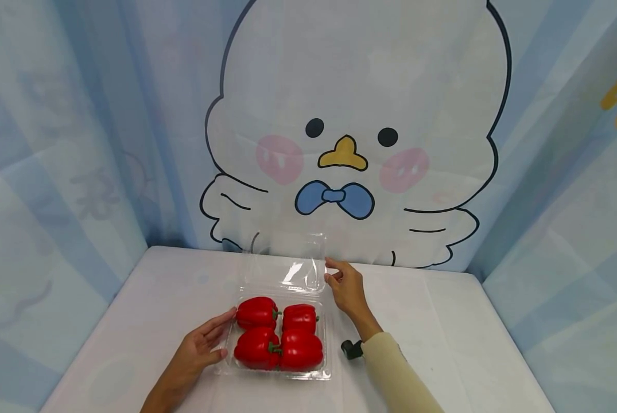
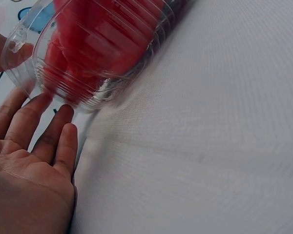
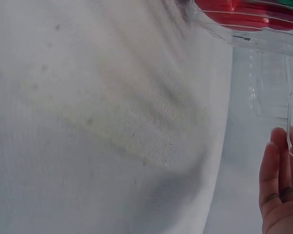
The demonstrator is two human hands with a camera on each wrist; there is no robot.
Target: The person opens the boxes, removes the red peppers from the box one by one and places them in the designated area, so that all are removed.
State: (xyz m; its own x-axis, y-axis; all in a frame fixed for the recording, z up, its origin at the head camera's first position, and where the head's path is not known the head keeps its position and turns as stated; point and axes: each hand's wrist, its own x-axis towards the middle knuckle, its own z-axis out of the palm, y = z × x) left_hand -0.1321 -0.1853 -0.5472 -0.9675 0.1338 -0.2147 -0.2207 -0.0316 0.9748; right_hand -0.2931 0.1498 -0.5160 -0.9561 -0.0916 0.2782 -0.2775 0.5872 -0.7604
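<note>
A clear plastic clamshell box [image 1: 326,350] holds several red bell peppers [image 1: 302,351] with green stems. Its lid [image 1: 282,274] stands raised at the back, hinged to the base. My right hand [image 1: 350,291] pinches the lid's right edge; in the right wrist view that edge runs between thumb and fingertips [image 3: 278,136]. On the box's left side, my left hand [image 1: 197,349] rests with fingers extended and thumb apart. The left wrist view shows its fingertips [image 2: 64,113] against the ribbed wall and the thumb [image 2: 24,52] by the clear rim.
Right of the box, a small dark object [image 1: 352,349] lies by the right sleeve [image 1: 398,370]. A white cloth covers the table [image 1: 442,344]. Behind it hangs a curtain [image 1: 365,74] with a cartoon bird, close to the raised lid.
</note>
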